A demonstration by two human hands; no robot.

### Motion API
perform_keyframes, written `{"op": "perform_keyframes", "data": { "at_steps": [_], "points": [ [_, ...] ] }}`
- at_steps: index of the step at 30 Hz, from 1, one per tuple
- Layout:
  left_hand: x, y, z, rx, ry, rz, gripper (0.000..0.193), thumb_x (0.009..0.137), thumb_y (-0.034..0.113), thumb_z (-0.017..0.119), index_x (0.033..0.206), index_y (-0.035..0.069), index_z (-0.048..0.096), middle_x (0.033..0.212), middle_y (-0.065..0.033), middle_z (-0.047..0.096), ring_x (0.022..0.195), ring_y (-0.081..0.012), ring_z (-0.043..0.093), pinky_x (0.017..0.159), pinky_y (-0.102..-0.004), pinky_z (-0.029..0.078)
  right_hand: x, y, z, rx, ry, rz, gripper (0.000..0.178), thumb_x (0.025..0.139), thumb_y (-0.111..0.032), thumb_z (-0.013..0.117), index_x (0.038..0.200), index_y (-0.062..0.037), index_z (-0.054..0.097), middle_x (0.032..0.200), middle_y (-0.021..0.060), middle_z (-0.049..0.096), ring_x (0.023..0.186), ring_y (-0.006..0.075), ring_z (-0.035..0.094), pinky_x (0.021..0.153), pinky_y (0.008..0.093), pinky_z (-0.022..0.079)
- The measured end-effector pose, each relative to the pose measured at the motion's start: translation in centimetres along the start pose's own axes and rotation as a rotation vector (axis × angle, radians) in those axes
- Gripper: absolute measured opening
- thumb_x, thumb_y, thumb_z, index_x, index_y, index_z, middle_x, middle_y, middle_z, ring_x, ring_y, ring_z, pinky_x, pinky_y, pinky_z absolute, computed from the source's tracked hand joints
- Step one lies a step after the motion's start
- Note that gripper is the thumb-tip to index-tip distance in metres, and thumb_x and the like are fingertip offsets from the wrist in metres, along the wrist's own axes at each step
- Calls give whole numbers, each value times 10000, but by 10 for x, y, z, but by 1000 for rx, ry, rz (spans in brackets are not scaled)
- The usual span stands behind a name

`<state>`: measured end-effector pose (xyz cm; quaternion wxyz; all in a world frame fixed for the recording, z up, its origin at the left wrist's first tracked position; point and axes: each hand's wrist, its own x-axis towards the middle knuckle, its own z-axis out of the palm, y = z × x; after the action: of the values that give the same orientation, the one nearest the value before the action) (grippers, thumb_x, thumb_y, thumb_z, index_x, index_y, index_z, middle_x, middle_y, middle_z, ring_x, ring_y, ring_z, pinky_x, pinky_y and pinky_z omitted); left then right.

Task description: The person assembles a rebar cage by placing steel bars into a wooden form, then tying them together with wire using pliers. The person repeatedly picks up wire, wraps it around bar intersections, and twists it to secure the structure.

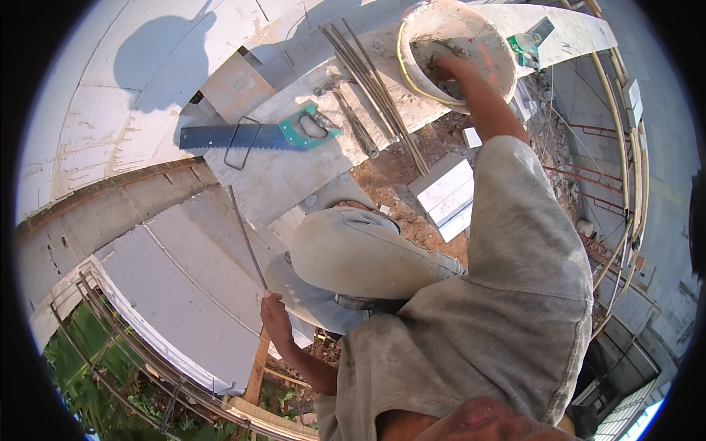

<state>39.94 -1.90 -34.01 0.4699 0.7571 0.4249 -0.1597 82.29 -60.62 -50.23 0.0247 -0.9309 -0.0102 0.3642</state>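
My left hand [276,316] is closed around the lower end of a thin metal rod [248,239], which slants up and away beside my bent knee. My right hand [444,67] reaches down inside a large mortar-stained bucket [500,59] with a yellow wire handle. Wet grey mortar [460,50] lies in the bucket around the right fingers. Whether those fingers grip anything is hidden. Left of the bucket, several thin metal rods [368,81] lie bundled on a pale board, with a claw hammer [354,117] beside them. A handsaw [246,137] with a green handle lies further left.
A bent wire loop [241,143] lies across the saw blade. Past the bucket sits a green-and-white packet [523,44]. White blocks [448,192] rest on the earth below. A grey block wall [184,257] runs at left, and bamboo poles [625,147] stand at right.
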Motion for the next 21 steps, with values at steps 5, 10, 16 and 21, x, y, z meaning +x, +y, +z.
{"op": "perform_keyframes", "data": {
  "at_steps": [5,10,16,21],
  "points": [
    [4,21,6,19,-69,26,510,980,487,452,827,12,557,614,39,351,575,-71,331,534,-245,274,-4,12,-1,-101,40,-28,367,804,-214,566,1158,-183,658,1136,179,646,1023,370,624,876,446,489],
    [2,27,-7,74,-43,-9,531,979,500,445,839,2,562,620,31,362,585,-82,349,548,-254,295,-34,-41,-19,37,331,241,391,802,-166,520,1168,-181,658,1153,136,653,1089,310,617,906,405,504],
    [12,25,0,180,-60,96,544,979,507,430,870,-6,573,649,10,393,617,-107,384,575,-267,325,-14,-17,2,-102,80,-37,441,744,-129,537,1162,-181,668,1161,129,654,1068,320,623,886,408,510],
    [9,30,0,110,-72,36,517,971,493,461,858,1,574,643,21,384,617,-96,374,576,-257,320,1,-21,11,-60,19,-124,334,768,-138,529,1059,-96,685,1015,181,681,888,361,654,757,443,510]
  ]
}}
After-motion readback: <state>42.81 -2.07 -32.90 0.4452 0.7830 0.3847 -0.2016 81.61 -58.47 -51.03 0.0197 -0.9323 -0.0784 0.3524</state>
